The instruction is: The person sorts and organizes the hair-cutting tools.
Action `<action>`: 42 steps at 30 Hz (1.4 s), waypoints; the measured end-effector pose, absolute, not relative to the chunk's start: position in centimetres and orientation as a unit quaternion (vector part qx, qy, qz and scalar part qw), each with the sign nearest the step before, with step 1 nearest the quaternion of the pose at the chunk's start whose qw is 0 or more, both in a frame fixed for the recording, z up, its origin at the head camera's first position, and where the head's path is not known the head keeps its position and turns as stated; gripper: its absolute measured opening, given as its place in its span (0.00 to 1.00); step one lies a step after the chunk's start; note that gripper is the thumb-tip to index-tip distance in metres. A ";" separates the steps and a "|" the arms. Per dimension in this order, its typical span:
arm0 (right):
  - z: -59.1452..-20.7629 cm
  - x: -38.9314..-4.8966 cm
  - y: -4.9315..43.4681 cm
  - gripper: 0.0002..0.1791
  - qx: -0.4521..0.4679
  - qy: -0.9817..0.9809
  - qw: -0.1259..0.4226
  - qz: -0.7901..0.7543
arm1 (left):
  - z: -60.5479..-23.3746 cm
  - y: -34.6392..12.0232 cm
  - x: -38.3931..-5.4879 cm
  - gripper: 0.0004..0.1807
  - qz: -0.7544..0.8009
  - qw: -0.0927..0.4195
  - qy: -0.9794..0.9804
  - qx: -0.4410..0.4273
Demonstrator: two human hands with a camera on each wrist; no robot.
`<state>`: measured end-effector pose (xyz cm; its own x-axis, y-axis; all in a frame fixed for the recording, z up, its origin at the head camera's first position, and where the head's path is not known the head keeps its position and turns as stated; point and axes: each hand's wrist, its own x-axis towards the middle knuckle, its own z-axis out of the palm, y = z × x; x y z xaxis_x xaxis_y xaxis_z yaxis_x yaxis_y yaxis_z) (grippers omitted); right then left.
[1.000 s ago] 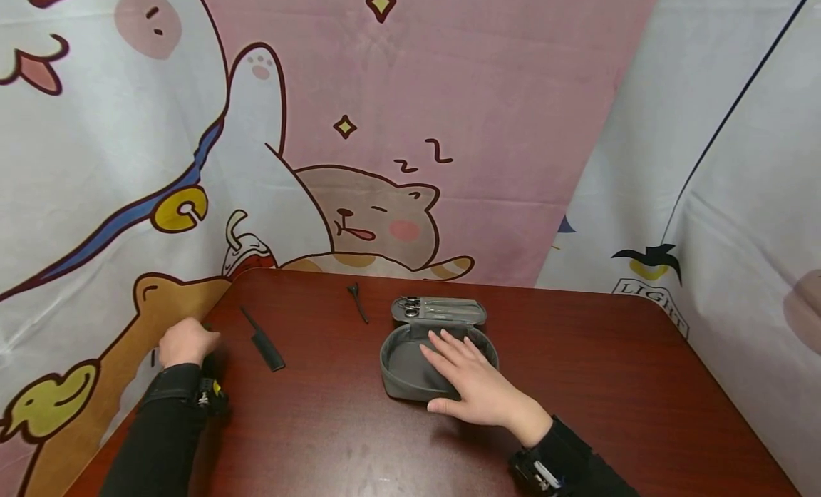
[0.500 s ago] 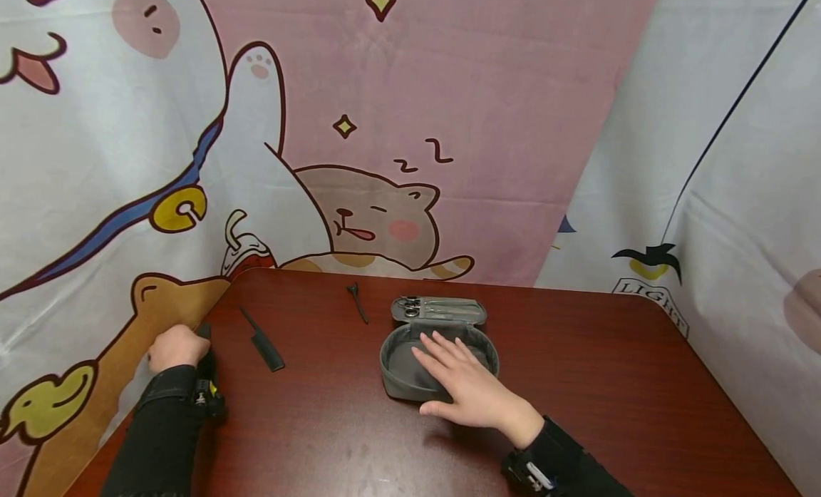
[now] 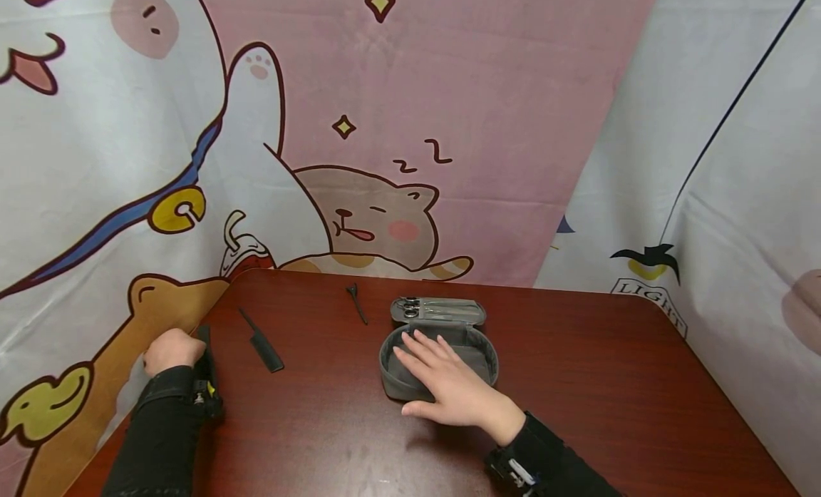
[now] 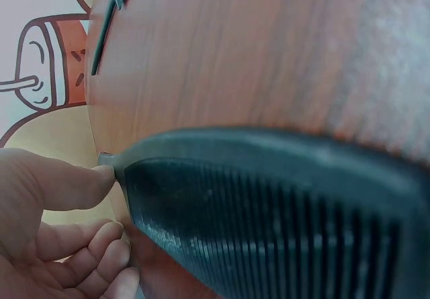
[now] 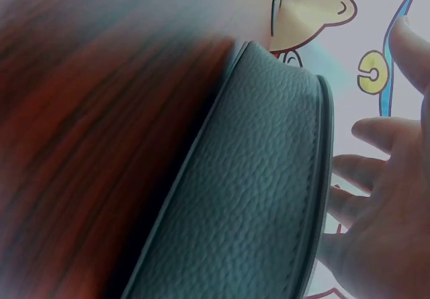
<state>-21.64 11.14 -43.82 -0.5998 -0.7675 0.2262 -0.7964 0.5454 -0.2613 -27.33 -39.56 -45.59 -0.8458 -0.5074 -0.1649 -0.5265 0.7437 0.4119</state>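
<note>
At the table's left edge my left hand holds a large black comb by its end. In the left wrist view the thumb meets that end, and the other fingers curl below it. From the head, only a dark strip of this comb shows beside the hand. My right hand hovers with spread fingers over an open grey case, holding nothing. Its textured side wall fills the middle of the right wrist view. In the raised lid sit small scissors and other slim tools behind a clear cover.
A black comb with a thin tail lies to the right of my left hand. Farther back is a small dark forked item. A patterned cloth hangs behind the reddish-brown table.
My left hand has shifted a little left and toward me, and the dark comb beside it shows more. The right hand has drifted left over the case, fingers still spread.
</note>
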 end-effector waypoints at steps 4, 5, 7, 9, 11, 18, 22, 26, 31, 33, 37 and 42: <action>-43.6 -21.7 10.5 0.46 0.451 -0.876 0.043 0.168 | -45.5 -39.6 -27.4 0.32 0.229 0.027 0.932 -0.280; -43.6 -21.7 10.4 0.46 0.452 -0.875 0.043 0.167 | -45.4 -39.5 -27.4 0.32 0.229 0.028 0.932 -0.280; -43.5 -21.7 10.2 0.46 0.453 -0.875 0.043 0.165 | -45.3 -39.4 -27.4 0.31 0.226 0.029 0.934 -0.277; -43.5 -21.6 10.1 0.46 0.453 -0.875 0.043 0.164 | -45.1 -39.3 -27.3 0.31 0.221 0.028 0.937 -0.269; -43.5 -21.6 10.1 0.46 0.452 -0.876 0.040 0.164 | -44.9 -39.1 -27.3 0.31 0.215 0.026 0.941 -0.262; -43.6 -21.5 9.8 0.46 0.453 -0.877 0.030 0.159 | -45.0 -38.6 -27.4 0.33 0.234 0.022 0.937 -0.260; -43.6 -21.5 9.7 0.46 0.456 -0.874 0.030 0.164 | -45.2 -38.6 -27.6 0.31 0.237 0.019 0.935 -0.264; -43.6 -21.5 9.6 0.45 0.456 -0.873 0.029 0.167 | -45.5 -38.8 -27.8 0.28 0.240 0.018 0.933 -0.269; -43.8 -21.6 9.4 0.46 0.459 -0.872 0.030 0.168 | -45.5 -38.8 -27.9 0.25 0.246 0.028 0.931 -0.269; -43.8 -21.7 9.3 0.46 0.460 -0.871 0.029 0.169 | -45.3 -38.7 -27.8 0.23 0.249 0.031 0.931 -0.266; -43.7 -21.7 9.0 0.46 0.463 -0.871 0.028 0.164 | -44.8 -38.3 -27.7 0.22 0.249 0.035 0.935 -0.248; -43.7 -21.7 8.5 0.47 0.468 -0.869 0.028 0.156 | -44.5 -38.0 -27.3 0.23 0.244 0.040 0.945 -0.213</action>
<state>-21.67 8.53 -43.75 -0.5595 -0.8054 0.1958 -0.8232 0.5124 -0.2448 -27.32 -38.03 -44.49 -0.9061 -0.3831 -0.1794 -0.4220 0.7899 0.4448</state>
